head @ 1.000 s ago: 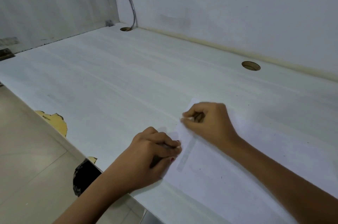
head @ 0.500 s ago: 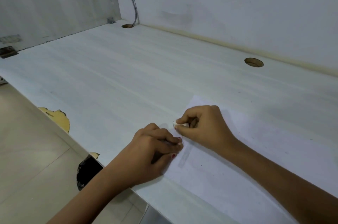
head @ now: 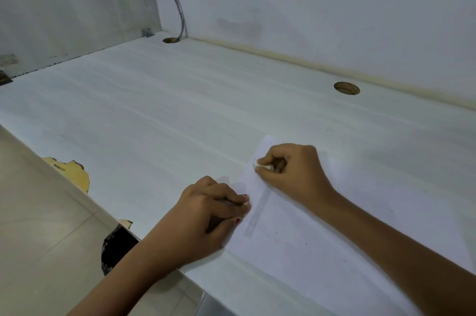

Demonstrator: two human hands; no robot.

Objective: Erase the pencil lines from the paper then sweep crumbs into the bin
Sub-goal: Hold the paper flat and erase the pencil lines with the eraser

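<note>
The right hand [head: 291,168] is curled up and pinches a small white eraser [head: 264,167] between the thumb and the fingers. The eraser's tip touches the paper [head: 322,238] near the paper's top left corner, a bit right of the middle of the picture. Just below the eraser, a grey strip of pencil lines [head: 257,212] runs down the left side of the paper. The left hand [head: 206,215] sits just left of that strip, lower in the picture. Its fingers are curled tight around a dark thing [head: 213,225], and I cannot tell what that thing is. The fingertips press on the left edge of the paper. The two hands are near each other but do not touch. A few tiny dark specks [head: 277,233] lie on the paper. The paper lies flat on a white desk [head: 128,122], near the front edge, and goes off toward the lower right. The desk has two round holes, one [head: 346,88] at the upper right and one [head: 170,40] near the back corner, where a grey cable [head: 177,6] goes down. The desk's front edge is chipped and yellow [head: 74,174] at the left.
</note>
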